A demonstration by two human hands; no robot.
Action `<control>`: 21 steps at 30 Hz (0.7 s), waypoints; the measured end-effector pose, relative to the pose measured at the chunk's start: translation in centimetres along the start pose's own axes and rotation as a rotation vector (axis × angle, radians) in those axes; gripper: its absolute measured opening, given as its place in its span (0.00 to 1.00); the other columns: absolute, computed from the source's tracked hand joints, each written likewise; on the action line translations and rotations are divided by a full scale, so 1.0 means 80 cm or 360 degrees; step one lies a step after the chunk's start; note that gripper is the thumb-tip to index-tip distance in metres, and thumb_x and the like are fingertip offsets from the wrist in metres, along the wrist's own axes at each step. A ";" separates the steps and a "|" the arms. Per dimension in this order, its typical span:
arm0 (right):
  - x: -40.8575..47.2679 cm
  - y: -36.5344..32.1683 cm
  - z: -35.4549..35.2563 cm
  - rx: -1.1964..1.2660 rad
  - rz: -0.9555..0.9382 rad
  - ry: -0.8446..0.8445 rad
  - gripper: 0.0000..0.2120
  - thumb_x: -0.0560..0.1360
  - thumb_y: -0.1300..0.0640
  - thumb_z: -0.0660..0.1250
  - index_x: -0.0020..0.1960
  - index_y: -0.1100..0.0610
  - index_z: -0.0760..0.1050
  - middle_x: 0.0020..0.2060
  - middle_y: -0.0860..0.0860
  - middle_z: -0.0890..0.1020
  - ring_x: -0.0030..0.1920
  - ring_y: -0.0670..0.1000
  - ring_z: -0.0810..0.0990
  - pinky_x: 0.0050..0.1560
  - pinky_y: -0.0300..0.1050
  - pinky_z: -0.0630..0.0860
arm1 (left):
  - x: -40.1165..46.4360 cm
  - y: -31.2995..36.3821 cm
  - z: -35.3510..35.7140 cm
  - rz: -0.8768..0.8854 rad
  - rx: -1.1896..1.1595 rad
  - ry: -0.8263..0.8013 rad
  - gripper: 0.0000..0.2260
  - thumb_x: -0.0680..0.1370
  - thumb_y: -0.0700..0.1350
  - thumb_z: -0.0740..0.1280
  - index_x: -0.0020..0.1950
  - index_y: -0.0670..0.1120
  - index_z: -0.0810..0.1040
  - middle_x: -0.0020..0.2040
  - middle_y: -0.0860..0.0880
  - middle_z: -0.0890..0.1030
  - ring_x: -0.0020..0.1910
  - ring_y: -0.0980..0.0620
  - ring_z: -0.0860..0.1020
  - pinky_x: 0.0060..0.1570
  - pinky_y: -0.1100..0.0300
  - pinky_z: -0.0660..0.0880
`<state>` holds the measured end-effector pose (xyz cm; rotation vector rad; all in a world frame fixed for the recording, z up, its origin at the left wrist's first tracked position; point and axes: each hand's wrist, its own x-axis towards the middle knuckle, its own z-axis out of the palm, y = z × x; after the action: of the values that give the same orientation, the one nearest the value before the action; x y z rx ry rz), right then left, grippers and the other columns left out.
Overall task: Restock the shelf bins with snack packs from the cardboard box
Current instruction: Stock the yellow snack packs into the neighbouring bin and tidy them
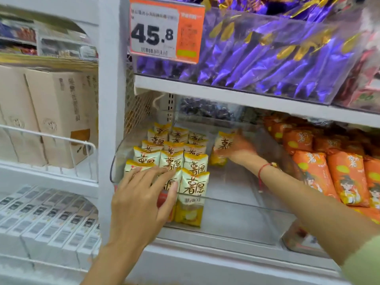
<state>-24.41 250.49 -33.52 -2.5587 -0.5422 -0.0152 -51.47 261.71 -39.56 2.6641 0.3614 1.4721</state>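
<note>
A clear plastic shelf bin (242, 204) sits on the middle shelf. Its left part holds several upright yellow-and-white snack packs (193, 165) in rows. My left hand (141, 200) lies flat on the front packs at the bin's left corner, fingers spread, pressing against them. My right hand (238, 148) reaches deep into the bin and grips one yellow-and-white pack (223, 145), held upright just right of the rows. The bin's right half is bare. The cardboard box is not in view.
Orange snack packs (339, 173) fill the neighbouring bin on the right. Purple packs (277, 58) fill the bin on the shelf above, behind a 45.8 price tag (166, 30). Left of a white upright post (112, 99) stand beige cartons (57, 116) and white boxes (51, 221).
</note>
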 end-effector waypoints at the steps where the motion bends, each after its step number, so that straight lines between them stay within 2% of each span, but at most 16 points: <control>1: -0.001 -0.008 0.003 -0.0054 -0.0005 -0.0006 0.55 0.51 0.30 0.71 0.71 0.56 0.65 0.60 0.56 0.79 0.57 0.57 0.79 0.56 0.53 0.78 | 0.000 -0.001 0.002 0.0001 0.0012 0.0025 0.18 0.80 0.54 0.57 0.54 0.50 0.84 0.52 0.53 0.83 0.53 0.53 0.81 0.63 0.56 0.68; 4: -0.012 -0.026 0.009 -0.0007 0.0020 0.0096 0.57 0.64 0.41 0.76 0.77 0.62 0.45 0.69 0.61 0.70 0.67 0.62 0.70 0.63 0.53 0.72 | 0.002 -0.003 0.005 0.0001 0.0018 0.0073 0.17 0.81 0.54 0.57 0.54 0.50 0.84 0.53 0.54 0.83 0.53 0.54 0.81 0.62 0.55 0.70; 5: -0.010 -0.024 0.014 0.0077 0.0052 0.0131 0.57 0.65 0.44 0.77 0.76 0.64 0.43 0.69 0.61 0.68 0.68 0.62 0.69 0.64 0.53 0.71 | 0.002 -0.003 0.005 0.0003 0.0017 0.0072 0.18 0.81 0.54 0.57 0.54 0.50 0.84 0.53 0.54 0.83 0.54 0.54 0.81 0.62 0.54 0.71; 8: -0.002 -0.018 0.026 0.0605 0.0221 0.0060 0.53 0.63 0.47 0.79 0.75 0.64 0.52 0.69 0.59 0.68 0.66 0.60 0.72 0.63 0.54 0.73 | 0.001 -0.003 0.005 0.0021 0.0038 0.0070 0.17 0.81 0.54 0.57 0.54 0.49 0.84 0.53 0.54 0.83 0.55 0.53 0.80 0.63 0.52 0.71; 9: 0.000 -0.017 0.028 0.0717 0.0271 0.0033 0.51 0.62 0.47 0.80 0.73 0.64 0.57 0.68 0.59 0.71 0.63 0.59 0.75 0.62 0.54 0.75 | 0.002 -0.003 0.004 0.0022 0.0045 0.0059 0.17 0.81 0.54 0.57 0.55 0.49 0.84 0.53 0.53 0.83 0.55 0.53 0.80 0.64 0.52 0.70; 11: 0.000 -0.013 0.033 0.0698 0.0254 0.0049 0.33 0.64 0.48 0.79 0.62 0.63 0.74 0.59 0.58 0.79 0.56 0.57 0.80 0.58 0.53 0.78 | 0.001 -0.003 0.004 0.0014 0.0051 0.0044 0.18 0.81 0.54 0.56 0.55 0.49 0.84 0.53 0.53 0.83 0.56 0.53 0.80 0.65 0.52 0.69; 13: -0.007 -0.013 0.036 0.0537 0.0182 0.0114 0.17 0.70 0.49 0.74 0.50 0.61 0.80 0.52 0.57 0.83 0.52 0.58 0.82 0.56 0.51 0.78 | -0.001 -0.001 0.004 -0.0002 0.0057 0.0034 0.18 0.81 0.54 0.56 0.55 0.50 0.84 0.54 0.53 0.83 0.56 0.53 0.80 0.66 0.53 0.68; 14: -0.006 -0.013 0.039 0.0448 0.0137 0.0136 0.14 0.72 0.49 0.72 0.48 0.60 0.80 0.52 0.58 0.83 0.52 0.58 0.81 0.55 0.48 0.77 | -0.001 -0.001 0.003 -0.0008 0.0057 0.0031 0.18 0.81 0.54 0.56 0.55 0.50 0.84 0.54 0.53 0.83 0.57 0.53 0.80 0.66 0.53 0.67; 16: -0.005 -0.014 0.045 0.0265 0.0084 0.0164 0.16 0.75 0.47 0.68 0.53 0.60 0.78 0.55 0.58 0.81 0.56 0.60 0.79 0.51 0.46 0.74 | -0.001 0.000 0.003 -0.0007 0.0054 0.0023 0.18 0.81 0.54 0.56 0.55 0.50 0.84 0.54 0.53 0.83 0.57 0.53 0.80 0.66 0.53 0.67; 21: -0.004 -0.014 0.049 0.0162 0.0053 0.0087 0.23 0.77 0.45 0.64 0.63 0.61 0.66 0.62 0.59 0.76 0.61 0.61 0.75 0.53 0.49 0.72 | 0.000 0.000 0.003 -0.0015 0.0062 0.0014 0.18 0.81 0.54 0.56 0.56 0.50 0.83 0.54 0.53 0.83 0.57 0.53 0.79 0.67 0.54 0.66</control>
<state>-25.47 253.20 -36.41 -2.4605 -0.4675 -0.0445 -51.31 261.70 -39.71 2.6824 0.4073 1.4899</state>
